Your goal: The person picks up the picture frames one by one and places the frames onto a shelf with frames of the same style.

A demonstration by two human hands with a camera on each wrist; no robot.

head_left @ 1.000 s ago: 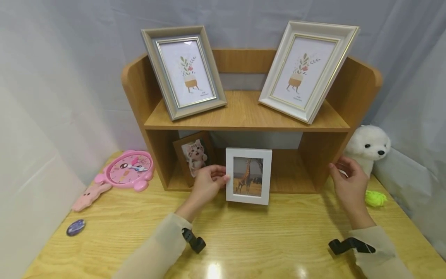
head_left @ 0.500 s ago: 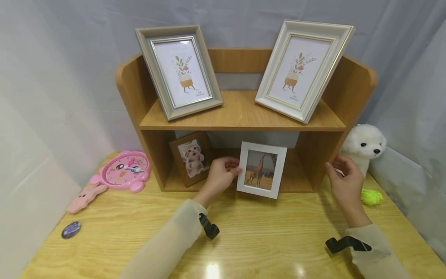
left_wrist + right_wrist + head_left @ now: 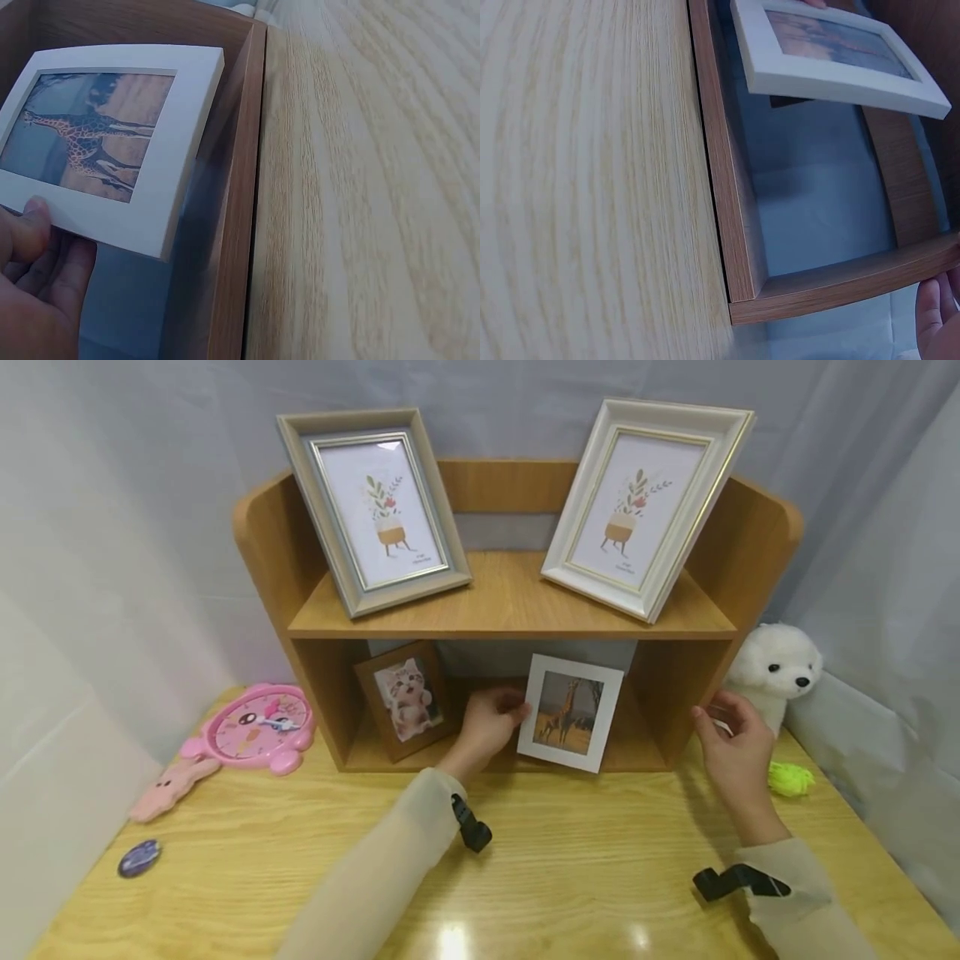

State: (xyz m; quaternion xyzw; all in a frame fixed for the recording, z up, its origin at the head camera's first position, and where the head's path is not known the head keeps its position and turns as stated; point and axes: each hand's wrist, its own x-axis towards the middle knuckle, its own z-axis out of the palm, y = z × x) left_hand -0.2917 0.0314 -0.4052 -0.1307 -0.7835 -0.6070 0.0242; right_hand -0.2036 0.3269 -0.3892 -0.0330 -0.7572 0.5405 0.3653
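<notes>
My left hand (image 3: 489, 727) pinches the left edge of a white picture frame (image 3: 529, 739) that holds a giraffe photo. The left wrist view shows the thumb on the front of this frame (image 3: 112, 221) and the fingers behind. It is tilted, in front of the lower compartment of a wooden desk shelf (image 3: 517, 633), its bottom edge close to the opening. On the shelf's right side panel (image 3: 855, 289), my right hand (image 3: 738, 752) holds the front edge, fingers on the outside. A brown frame (image 3: 378, 693) with a kitten photo stands inside, lower left.
Two larger frames, one grey-beige (image 3: 442, 510) and one cream (image 3: 566, 527), stand on the upper shelf. A pink clock (image 3: 251, 731), a pink plush (image 3: 172, 789) and a purple oval (image 3: 139, 858) lie left. A white plush dog (image 3: 780, 664) and a neon-yellow item (image 3: 790, 779) sit right.
My left hand has carried the white frame rightward and up toward the lower compartment, tilting it on the way. My right hand stays at the shelf's side. The head view has shifted slightly.
</notes>
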